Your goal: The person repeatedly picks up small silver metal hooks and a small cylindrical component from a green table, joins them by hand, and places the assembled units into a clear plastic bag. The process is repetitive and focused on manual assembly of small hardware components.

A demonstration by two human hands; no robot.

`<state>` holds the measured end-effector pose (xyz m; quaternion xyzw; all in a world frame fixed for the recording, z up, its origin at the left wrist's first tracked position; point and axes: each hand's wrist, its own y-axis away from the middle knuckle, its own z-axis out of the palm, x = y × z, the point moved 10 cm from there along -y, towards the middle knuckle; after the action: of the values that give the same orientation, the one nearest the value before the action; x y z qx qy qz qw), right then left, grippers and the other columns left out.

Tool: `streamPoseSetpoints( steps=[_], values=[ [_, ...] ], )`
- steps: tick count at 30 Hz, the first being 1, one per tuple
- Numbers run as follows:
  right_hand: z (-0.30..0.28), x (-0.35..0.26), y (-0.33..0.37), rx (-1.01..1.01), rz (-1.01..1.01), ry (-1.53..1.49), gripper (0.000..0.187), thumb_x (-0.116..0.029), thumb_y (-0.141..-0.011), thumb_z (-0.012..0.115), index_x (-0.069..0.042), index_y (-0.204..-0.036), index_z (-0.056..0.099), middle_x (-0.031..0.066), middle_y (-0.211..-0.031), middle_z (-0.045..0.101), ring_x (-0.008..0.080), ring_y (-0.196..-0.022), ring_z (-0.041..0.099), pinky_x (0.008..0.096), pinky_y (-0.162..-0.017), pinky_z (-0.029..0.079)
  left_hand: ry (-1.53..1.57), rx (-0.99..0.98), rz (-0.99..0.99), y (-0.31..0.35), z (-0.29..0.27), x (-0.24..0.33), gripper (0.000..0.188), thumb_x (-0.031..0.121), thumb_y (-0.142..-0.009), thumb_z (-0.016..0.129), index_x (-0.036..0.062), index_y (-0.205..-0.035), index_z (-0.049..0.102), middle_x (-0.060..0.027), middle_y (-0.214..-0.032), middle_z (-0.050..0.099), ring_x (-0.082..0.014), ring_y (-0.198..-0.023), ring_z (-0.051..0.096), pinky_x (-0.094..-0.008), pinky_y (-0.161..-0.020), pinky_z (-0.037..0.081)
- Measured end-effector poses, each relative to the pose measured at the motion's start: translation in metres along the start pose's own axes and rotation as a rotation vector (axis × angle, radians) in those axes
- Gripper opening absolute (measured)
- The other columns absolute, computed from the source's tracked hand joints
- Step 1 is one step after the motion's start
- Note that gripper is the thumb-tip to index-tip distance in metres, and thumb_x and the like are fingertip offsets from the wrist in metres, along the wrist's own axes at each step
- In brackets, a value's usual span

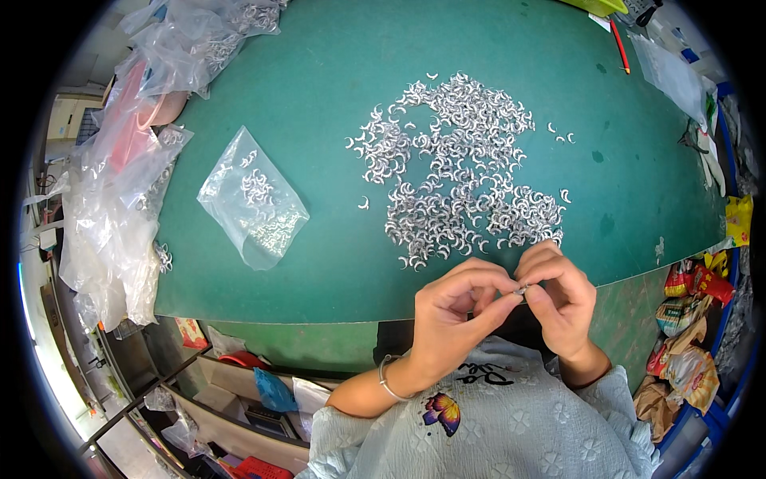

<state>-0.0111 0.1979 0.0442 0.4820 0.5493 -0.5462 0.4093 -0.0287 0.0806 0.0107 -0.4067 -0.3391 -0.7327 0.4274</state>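
Thumb and fingers of my left hand pinch one side of a small silvery metal piece. My right hand grips its other side, so the fingertips of both hands nearly meet. Most of the piece is hidden by the fingers. Just beyond my hands spreads a large pile of small crescent-shaped metal pieces on the green tabletop. To the left lies a clear plastic bag with some of the same crescents inside.
Big clear plastic bags crowd the table's left side, near a pink container. A red pencil lies at the far right, by a plastic bag. Colourful packages stand beyond the right edge. Shelves sit below the table at left.
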Motion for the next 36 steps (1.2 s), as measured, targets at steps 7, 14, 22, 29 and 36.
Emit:
streamPoseSetpoints(
  steps=[7, 14, 22, 29, 36],
  values=[
    [-0.002, 0.016, 0.002, -0.021, 0.129, -0.048, 0.002, 0.003, -0.078, 0.057, 0.003, -0.079, 0.057, 0.0087, -0.077, 0.058, 0.0185, -0.073, 0.052, 0.0289, -0.067, 0.041, 0.403, -0.051, -0.370, 0.004, 0.006, -0.038, 0.007, 0.002, -0.082, 0.057, -0.0017, -0.088, 0.056, -0.0071, -0.085, 0.053, -0.0083, -0.071, 0.045, -0.0221, -0.063, 0.037],
    [-0.022, 0.018, -0.025, 0.107, 0.004, 0.745, 0.020, -0.004, -0.069, 0.068, -0.002, -0.088, 0.061, 0.0073, -0.090, 0.059, 0.0245, -0.082, 0.052, 0.0329, -0.074, 0.039, 0.627, -0.039, -0.468, 0.001, 0.009, -0.050, 0.008, 0.010, -0.085, 0.049, 0.0034, -0.087, 0.052, -0.0079, -0.083, 0.051, -0.0115, -0.070, 0.044, -0.0242, -0.064, 0.039],
    [-0.003, 0.021, -0.020, 0.048, -0.243, 0.930, 0.019, -0.003, -0.065, 0.069, -0.003, -0.082, 0.062, 0.0049, -0.082, 0.057, 0.0241, -0.080, 0.052, 0.0345, -0.074, 0.036, 0.517, -0.001, -0.376, 0.001, -0.004, -0.051, 0.013, 0.006, -0.083, 0.049, -0.0001, -0.093, 0.054, -0.0088, -0.088, 0.054, -0.0136, -0.076, 0.049, -0.0261, -0.073, 0.042],
    [-0.041, 0.042, -0.013, 0.269, 0.095, 0.306, 0.010, 0.001, -0.070, 0.065, 0.000, -0.078, 0.060, 0.0091, -0.076, 0.059, 0.0241, -0.073, 0.054, 0.0318, -0.068, 0.039, 0.349, 0.081, -0.316, -0.001, -0.017, -0.056, 0.017, 0.003, -0.085, 0.053, -0.0015, -0.102, 0.057, -0.0046, -0.089, 0.057, -0.0103, -0.079, 0.052, -0.0234, -0.073, 0.043],
    [-0.026, 0.009, -0.021, 0.182, -0.195, 0.811, 0.005, 0.003, -0.076, 0.061, 0.001, -0.081, 0.060, 0.0077, -0.077, 0.061, 0.0158, -0.074, 0.055, 0.0244, -0.067, 0.040, 0.215, 0.091, -0.315, -0.002, -0.016, -0.054, 0.017, 0.002, -0.086, 0.052, -0.0022, -0.102, 0.056, -0.0049, -0.088, 0.057, -0.0108, -0.078, 0.050, -0.0240, -0.072, 0.041]
  ],
)
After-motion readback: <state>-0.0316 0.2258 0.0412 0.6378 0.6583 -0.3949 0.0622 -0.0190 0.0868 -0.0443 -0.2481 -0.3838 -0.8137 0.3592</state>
